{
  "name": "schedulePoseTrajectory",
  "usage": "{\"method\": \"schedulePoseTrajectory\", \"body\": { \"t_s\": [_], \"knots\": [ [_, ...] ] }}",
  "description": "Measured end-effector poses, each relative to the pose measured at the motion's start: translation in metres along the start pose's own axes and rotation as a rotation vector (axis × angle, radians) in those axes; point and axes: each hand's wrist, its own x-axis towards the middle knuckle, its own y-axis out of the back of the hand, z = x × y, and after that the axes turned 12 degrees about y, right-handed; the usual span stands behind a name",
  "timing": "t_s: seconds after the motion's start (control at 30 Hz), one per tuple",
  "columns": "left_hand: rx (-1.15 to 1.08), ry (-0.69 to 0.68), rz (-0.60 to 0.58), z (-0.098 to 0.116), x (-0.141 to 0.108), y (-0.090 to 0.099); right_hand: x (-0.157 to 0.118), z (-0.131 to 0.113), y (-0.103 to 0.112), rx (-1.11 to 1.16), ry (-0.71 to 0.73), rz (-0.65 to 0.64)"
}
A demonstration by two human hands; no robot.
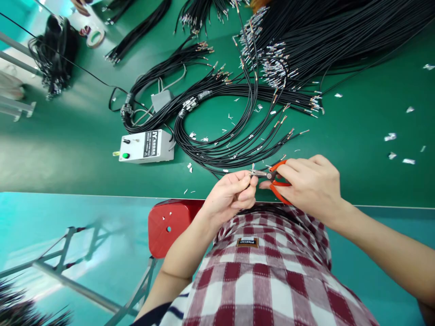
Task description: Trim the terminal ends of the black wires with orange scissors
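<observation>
Near the front edge of the worktop (374,167), the left grip (234,192) pinches a cable end (253,168) between thumb and fingers. The right grip (312,184) curls around red-handled pliers (270,175), their tips at that end. Looped black cables (200,151) lie just behind, beside a white box (141,147).

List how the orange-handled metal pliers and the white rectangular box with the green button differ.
The orange-handled metal pliers are in the right hand; the white rectangular box rests on the green table, untouched. The pliers are slim and forked; the box is blocky. The pliers' handles are orange; the box is white with a black label.
</observation>
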Motion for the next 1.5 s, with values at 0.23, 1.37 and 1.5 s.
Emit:
{"method": "schedulePoseTrajectory", "body": {
  "t_s": [0.23,1.37,1.5],
  "knots": [
    [-0.010,0.030,0.024,0.001,0.002,0.003,0.000,0.003,0.000,-0.008,-0.011,-0.049],
    [0.173,-0.161,0.229,-0.028,0.029,-0.019,-0.193,-0.070,-0.017,2.505,-1.148,0.274],
    [0.208,-0.165,0.251,-0.029,0.028,-0.021,-0.174,-0.055,-0.025,2.542,-1.067,0.188]
  ]
}}
